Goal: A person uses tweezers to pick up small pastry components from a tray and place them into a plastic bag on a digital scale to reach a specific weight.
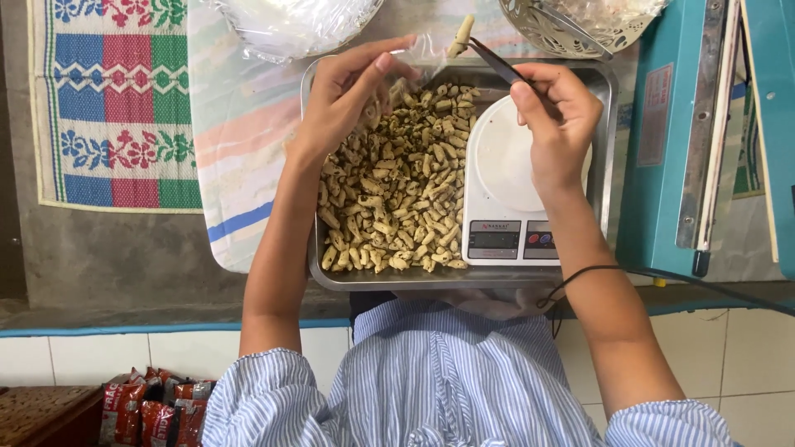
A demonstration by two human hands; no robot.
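A steel tray [611,124] holds a heap of small brown snack pieces [397,182] on its left and a white kitchen scale [505,199] on its right. My left hand [348,95] pinches the edge of a clear plastic bag [418,54] above the heap. Over the scale, my right hand [555,116] grips dark tongs [493,58] whose tip carries one snack piece [461,35] at the bag's mouth.
A blue heat sealer [679,141] stands right of the tray. A white basket [571,25] and a plastic-covered bowl [290,25] sit at the back. A patterned mat [116,99] lies left. Red packets [149,410] rest on the floor below.
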